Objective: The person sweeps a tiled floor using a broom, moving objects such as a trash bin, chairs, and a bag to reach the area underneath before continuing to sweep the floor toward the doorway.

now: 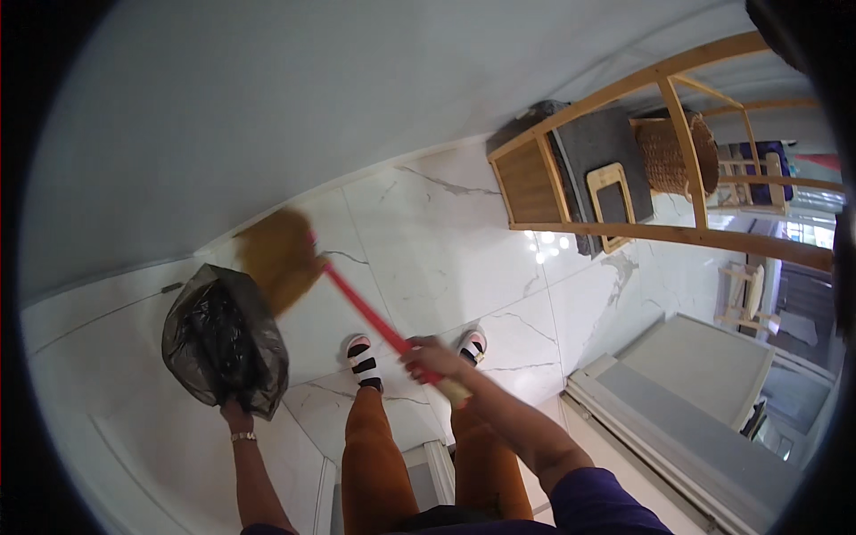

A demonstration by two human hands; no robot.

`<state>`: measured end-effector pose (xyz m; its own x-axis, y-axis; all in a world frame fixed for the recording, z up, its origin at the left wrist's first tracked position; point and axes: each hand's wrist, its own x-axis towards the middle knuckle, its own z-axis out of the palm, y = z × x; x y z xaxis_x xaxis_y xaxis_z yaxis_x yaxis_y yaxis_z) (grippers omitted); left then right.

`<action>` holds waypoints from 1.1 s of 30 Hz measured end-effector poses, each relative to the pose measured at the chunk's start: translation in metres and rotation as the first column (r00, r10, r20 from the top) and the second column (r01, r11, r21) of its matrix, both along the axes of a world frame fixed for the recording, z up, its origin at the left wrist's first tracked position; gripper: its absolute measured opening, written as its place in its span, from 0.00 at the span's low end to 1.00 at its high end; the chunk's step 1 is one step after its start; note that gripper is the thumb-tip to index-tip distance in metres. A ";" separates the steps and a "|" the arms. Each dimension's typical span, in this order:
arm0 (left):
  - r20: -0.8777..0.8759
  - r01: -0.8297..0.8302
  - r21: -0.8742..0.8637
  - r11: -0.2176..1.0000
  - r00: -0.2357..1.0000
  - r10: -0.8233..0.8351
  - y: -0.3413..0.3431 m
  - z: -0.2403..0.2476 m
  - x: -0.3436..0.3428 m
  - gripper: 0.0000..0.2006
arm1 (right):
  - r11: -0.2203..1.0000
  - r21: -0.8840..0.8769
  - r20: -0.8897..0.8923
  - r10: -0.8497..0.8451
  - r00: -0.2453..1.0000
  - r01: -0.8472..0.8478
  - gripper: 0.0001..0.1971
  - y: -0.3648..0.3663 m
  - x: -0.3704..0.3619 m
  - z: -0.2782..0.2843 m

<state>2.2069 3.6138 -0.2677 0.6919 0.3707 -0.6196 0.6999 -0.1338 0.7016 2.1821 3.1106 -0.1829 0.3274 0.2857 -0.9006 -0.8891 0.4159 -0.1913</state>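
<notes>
A soft brown broom [278, 259] with a red handle [366, 310] reaches out from my right hand [432, 358], whose fingers are wrapped round the handle near its pale end. Its bristles are smeared by motion and lie close to the foot of the wall. My left hand [236, 415] grips the near edge of a dark translucent plastic bag [227, 343]. The bag hangs open beside the bristles, its black inside showing; what it may contain cannot be made out. The fingers of my left hand are partly hidden by the bag.
A pale wall [223, 116] runs along the far side of the marbled tile floor [428, 241]. At the right stands a wooden rack [535, 183] with a woven basket [673, 156] by it. A white cabinet [687, 366] is at the lower right. My sandalled feet [364, 361] are mid-floor.
</notes>
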 end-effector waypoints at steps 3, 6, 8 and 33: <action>-0.030 -0.200 -0.192 0.961 0.980 0.198 -0.023 -0.066 0.006 0.16 | 0.968 -0.036 0.011 -0.247 0.969 0.247 0.06 -0.075 -0.023 0.034; -0.184 -0.462 -0.327 0.824 0.887 0.424 -0.117 -0.122 0.042 0.15 | 0.868 -0.093 -0.035 -0.492 0.870 0.487 0.09 -0.119 -0.079 0.037; -0.271 -0.581 -0.368 0.726 0.814 0.514 -0.167 -0.150 0.064 0.15 | 0.683 -0.134 0.013 -0.724 0.690 0.718 0.08 -0.120 -0.118 0.025; 0.317 0.962 0.274 0.012 -0.078 -0.945 -0.586 0.210 0.017 0.30 | 0.285 -0.461 0.263 -0.861 0.436 0.841 0.10 -0.273 -0.373 0.286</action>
<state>2.2237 3.0281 -0.0576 0.4649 -0.8517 -0.2418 -0.3676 -0.4342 0.8224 1.8087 2.8378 0.1032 0.0932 -0.5809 -0.8086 -0.0995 0.8027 -0.5881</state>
